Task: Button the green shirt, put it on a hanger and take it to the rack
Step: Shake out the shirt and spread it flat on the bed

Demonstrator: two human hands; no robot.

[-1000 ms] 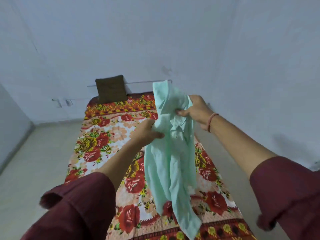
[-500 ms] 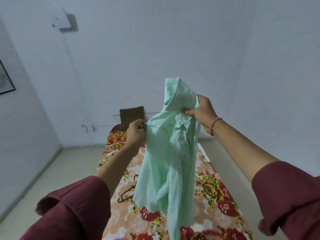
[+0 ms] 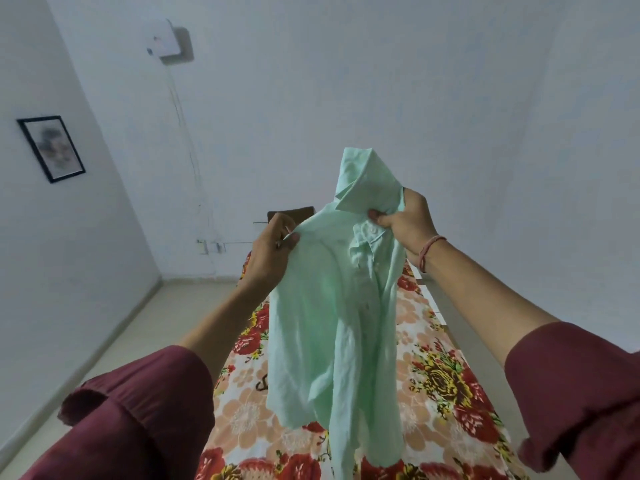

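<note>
You have the green shirt lifted in the air above the bed, hanging lengthwise from both hands, its lower part dangling over the floral cover and running out of the bottom of the view. Your left hand pinches a fold of cloth at the shirt's upper left edge, fingers curled round it, over the head end of the bed. Your right hand grips the bunched collar part at the upper right, thumb pressed across the front and fingers closed behind the cloth, so a peak of fabric stands up above it. The button strip runs down the front below that hand; whether it is done up is too unclear to tell. A thin reddish band sits on your right wrist, and both forearms come out of rolled maroon sleeves. On the bed, just beside the shirt's left edge, a small dark curved shape shows, too hidden to identify. A brown pillow stands at the head of the bed against the wall. High above the head of the bed a white box is mounted with a cable dropping from it, and on the side wall left of the bed hangs a black-framed picture
</note>
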